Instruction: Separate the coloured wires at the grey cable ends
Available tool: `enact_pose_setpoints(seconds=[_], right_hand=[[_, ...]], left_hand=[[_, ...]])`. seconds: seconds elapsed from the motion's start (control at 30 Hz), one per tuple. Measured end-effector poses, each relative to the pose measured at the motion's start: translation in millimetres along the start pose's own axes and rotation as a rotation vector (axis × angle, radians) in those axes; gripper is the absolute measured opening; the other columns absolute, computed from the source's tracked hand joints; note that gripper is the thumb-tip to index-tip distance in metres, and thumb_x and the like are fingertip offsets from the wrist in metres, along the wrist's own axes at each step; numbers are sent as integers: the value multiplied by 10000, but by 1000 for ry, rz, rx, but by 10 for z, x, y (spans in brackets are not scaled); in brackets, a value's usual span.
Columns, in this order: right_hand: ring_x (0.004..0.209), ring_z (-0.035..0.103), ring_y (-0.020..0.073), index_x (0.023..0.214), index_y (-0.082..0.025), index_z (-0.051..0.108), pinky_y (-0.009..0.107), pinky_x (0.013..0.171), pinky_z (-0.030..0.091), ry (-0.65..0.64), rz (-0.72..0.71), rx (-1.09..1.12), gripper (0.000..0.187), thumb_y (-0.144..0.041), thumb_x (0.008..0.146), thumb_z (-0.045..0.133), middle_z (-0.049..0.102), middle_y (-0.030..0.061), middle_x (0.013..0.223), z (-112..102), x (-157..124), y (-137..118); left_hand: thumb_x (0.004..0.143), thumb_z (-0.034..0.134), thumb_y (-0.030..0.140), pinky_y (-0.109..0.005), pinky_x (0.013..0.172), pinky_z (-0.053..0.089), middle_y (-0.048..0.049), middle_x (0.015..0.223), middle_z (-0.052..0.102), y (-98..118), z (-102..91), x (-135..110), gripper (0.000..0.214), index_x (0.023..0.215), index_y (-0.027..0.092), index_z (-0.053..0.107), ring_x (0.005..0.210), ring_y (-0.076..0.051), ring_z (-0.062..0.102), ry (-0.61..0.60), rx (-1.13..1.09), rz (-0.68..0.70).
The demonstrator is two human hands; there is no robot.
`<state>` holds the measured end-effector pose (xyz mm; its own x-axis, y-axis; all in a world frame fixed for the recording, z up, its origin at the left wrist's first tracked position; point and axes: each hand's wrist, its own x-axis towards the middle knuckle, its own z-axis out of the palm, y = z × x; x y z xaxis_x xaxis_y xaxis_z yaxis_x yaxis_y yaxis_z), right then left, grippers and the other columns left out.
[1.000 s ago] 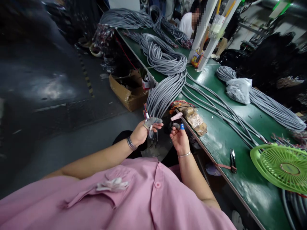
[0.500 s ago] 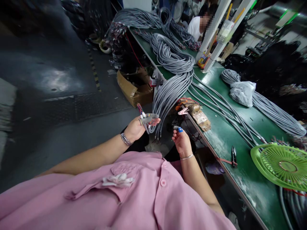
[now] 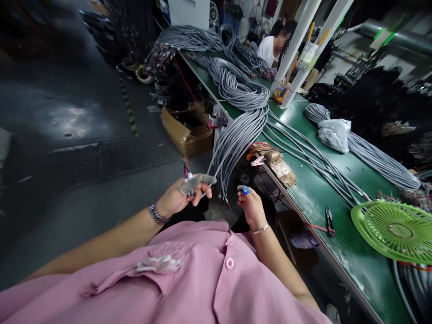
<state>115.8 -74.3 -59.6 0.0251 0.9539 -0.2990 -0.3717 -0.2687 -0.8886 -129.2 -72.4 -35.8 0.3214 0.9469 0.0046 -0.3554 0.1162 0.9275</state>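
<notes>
My left hand [image 3: 182,195], its fingertips wrapped in grey tape, is closed on the end of a grey cable [image 3: 211,168] with coloured wires sticking up from it. That cable comes from a thick bundle of grey cables [image 3: 236,130] hanging over the green bench edge. My right hand [image 3: 249,204], with blue tape on a fingertip, is pinched closed a little to the right, beside the dangling cable ends; what it holds is too small to make out.
A long green bench [image 3: 313,180] runs along the right, with coiled grey cables [image 3: 236,85], cutters [image 3: 328,219], a green fan [image 3: 394,229], a grey plastic bag [image 3: 332,132] and a pink clip [image 3: 258,160]. A cardboard box [image 3: 187,130] sits on the floor. Another person [image 3: 273,42] sits far back.
My left hand with the cable end has dropped slightly and moved left. The right hand stays pinched near the hanging cable ends. The view shifted a little.
</notes>
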Motion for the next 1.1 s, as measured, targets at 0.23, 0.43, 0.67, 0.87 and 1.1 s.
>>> enact_pose_setpoints(seconds=[0.23, 0.43, 0.67, 0.87, 1.1], right_hand=[[639, 526, 107, 1042, -211, 698, 229, 604, 448, -283, -267, -233, 321, -367, 763, 731, 652, 2, 798, 302, -256, -350], [699, 590, 134, 932, -204, 696, 256, 675, 488, -327, -364, -355, 208, -369, 806, 691, 665, 4, 792, 377, -305, -575], [577, 508, 94, 831, -188, 692, 205, 535, 420, -201, -361, -281, 158, -336, 779, 711, 632, -23, 695, 244, -225, -602], [559, 498, 91, 832, -181, 701, 210, 535, 430, -296, -317, -331, 177, -353, 788, 696, 648, -16, 688, 198, -214, -531], [533, 523, 84, 828, -179, 658, 211, 525, 449, -199, -274, -204, 222, -370, 740, 730, 635, -22, 676, 149, -191, -570]], left_hand=[[841, 520, 618, -204, 395, 246, -109, 729, 706, -48, 309, 80, 505, 861, 144, 692, 434, -100, 521, -286, 209, -213], [820, 583, 586, -217, 398, 314, -90, 685, 714, -43, 580, 166, 427, 807, 167, 664, 420, -127, 548, -360, 247, -275], [841, 605, 523, -309, 730, 537, -150, 1005, 739, -39, 514, 280, 409, 1019, 172, 720, 861, -232, 701, -223, 183, -138], [857, 596, 491, -336, 731, 539, -156, 1083, 717, 192, 545, 453, 415, 1086, 164, 708, 868, -247, 690, -73, 194, 8], [856, 593, 493, -267, 667, 481, -76, 892, 723, 255, 709, 515, 383, 1001, 168, 733, 754, -191, 620, -40, 499, 62]])
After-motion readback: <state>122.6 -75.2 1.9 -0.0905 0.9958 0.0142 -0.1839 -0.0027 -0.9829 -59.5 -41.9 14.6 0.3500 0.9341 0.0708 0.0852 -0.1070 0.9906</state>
